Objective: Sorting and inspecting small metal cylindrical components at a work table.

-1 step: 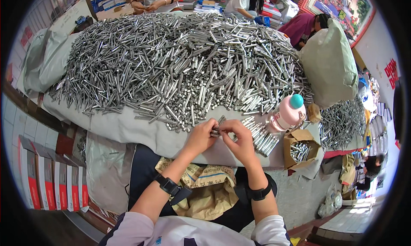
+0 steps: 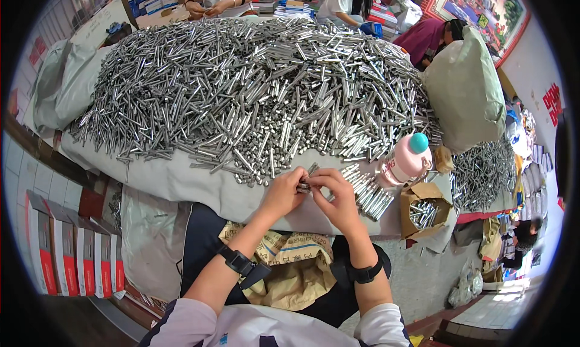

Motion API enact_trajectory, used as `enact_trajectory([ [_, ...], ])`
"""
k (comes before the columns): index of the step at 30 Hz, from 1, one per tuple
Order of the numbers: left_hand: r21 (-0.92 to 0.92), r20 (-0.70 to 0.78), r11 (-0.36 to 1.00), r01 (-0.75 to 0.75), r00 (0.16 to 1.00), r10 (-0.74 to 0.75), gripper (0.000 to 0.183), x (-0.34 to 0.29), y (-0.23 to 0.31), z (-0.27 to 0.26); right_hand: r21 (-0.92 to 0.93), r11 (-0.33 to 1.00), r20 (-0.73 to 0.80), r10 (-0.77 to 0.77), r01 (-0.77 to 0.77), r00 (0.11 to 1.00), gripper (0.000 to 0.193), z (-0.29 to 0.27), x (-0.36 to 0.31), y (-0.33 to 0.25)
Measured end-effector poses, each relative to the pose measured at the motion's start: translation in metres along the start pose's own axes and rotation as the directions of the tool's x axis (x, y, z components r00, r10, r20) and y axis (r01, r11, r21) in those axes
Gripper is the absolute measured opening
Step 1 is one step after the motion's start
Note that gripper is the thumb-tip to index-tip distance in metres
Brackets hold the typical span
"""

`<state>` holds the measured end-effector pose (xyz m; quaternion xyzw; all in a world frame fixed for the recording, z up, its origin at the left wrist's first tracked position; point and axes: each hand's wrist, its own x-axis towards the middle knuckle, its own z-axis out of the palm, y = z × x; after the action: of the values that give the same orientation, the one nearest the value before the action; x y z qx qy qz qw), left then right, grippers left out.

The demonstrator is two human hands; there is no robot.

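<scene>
1. Step in hand (judged): fingertip handling of small metal pieces (image 2: 303, 189), held between both hands above the near edge of the cloth cover (image 2: 151, 175).
2. Left grip: the left hand (image 2: 281, 193) is curled, thumb and fingers pinching the pieces.
3. Right grip: the right hand (image 2: 337, 196) brings its bent fingertips against the same pieces. Whether it pinches one cannot be told; the fingers obscure the contact.
4. Part location: the pieces sit just short of the large heap of metal rods (image 2: 241, 87). A row of aligned rods (image 2: 374, 199) lies beside the right hand; an open cardboard box (image 2: 444, 217) stands farther right, below the pink bottle (image 2: 402, 160).
5. Next-move requirement (judged): maintain the left pinch as support, and keep the right fingertips precise and clear of the aligned row.
</scene>
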<state>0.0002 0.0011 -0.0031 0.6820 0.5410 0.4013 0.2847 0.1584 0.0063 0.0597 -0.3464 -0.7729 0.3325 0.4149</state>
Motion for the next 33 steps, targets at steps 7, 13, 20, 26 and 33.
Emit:
enact_trajectory([
  [7, 0.069, -0.004, 0.997, -0.027, 1.000, 0.027, 0.036, 0.001, 0.005, -0.002, -0.176, 0.976, -0.023, -0.136, 0.130, 0.990, 0.025, 0.008, -0.004, 0.000],
  [13, 0.057, -0.010, 0.998, -0.015, 1.000, 0.015, 0.040, 0.001, 0.003, 0.000, -0.253, 0.956, -0.016, -0.156, 0.147, 0.988, 0.027, 0.010, -0.005, -0.001],
  [20, 0.062, -0.062, 0.998, 0.017, 0.998, -0.013, 0.049, 0.000, 0.001, 0.004, -0.310, 0.933, -0.022, -0.198, 0.182, 0.980, 0.022, 0.013, -0.003, 0.000],
  [26, 0.043, -0.075, 0.999, 0.013, 0.997, -0.010, 0.048, 0.000, 0.000, 0.004, -0.247, 0.965, -0.107, -0.121, 0.092, 0.987, 0.019, 0.017, 0.001, 0.007],
  [33, 0.067, -0.060, 0.997, -0.037, 0.997, 0.041, 0.039, 0.001, 0.003, 0.001, -0.181, 0.975, -0.051, -0.138, 0.127, 0.989, 0.018, 0.016, 0.005, 0.005],
])
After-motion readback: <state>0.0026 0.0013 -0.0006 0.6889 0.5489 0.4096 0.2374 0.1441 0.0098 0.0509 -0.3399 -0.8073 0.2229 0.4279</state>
